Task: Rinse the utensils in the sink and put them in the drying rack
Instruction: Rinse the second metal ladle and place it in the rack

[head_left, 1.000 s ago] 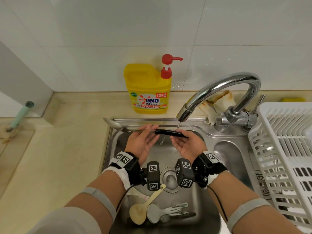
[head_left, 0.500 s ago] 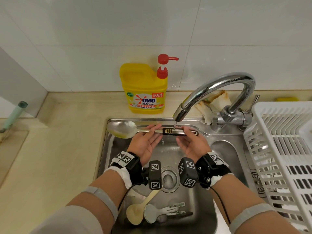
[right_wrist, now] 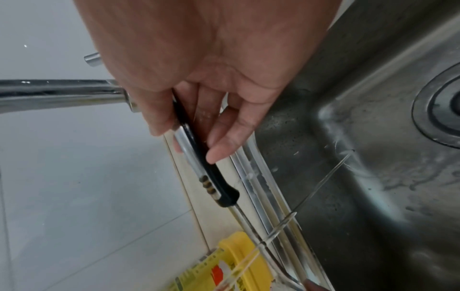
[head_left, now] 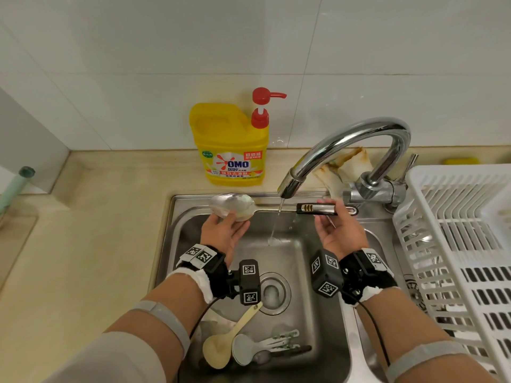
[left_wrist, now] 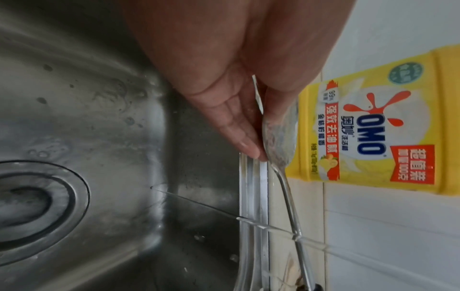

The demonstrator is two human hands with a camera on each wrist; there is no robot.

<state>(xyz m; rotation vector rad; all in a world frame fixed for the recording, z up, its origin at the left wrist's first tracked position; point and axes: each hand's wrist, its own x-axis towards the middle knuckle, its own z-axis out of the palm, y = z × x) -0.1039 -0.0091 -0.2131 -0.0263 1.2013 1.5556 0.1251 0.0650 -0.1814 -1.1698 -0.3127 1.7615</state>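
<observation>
A large steel serving spoon (head_left: 232,207) with a black handle lies level under the faucet (head_left: 345,142). A thin water stream (head_left: 278,217) falls on its bare shaft. My left hand (head_left: 229,219) is palm up under the bowl and pinches it between thumb and fingers; in the left wrist view the left hand (left_wrist: 259,141) holds the spoon's bowl (left_wrist: 278,137). My right hand (head_left: 329,214) grips the handle end. In the right wrist view the right hand (right_wrist: 189,139) has thumb and curled fingers round the spoon's handle (right_wrist: 211,173).
More utensils lie at the near end of the sink (head_left: 188,244): a beige spoon (head_left: 221,349), a white spoon (head_left: 243,349) and other pieces. A white drying rack (head_left: 456,244) stands on the right. A yellow soap bottle (head_left: 231,145) and a rag (head_left: 345,167) sit behind the sink.
My hands have slid apart along the spoon, the left out to the bowl and the right to the handle end. The water now hits the bare shaft instead of the handle.
</observation>
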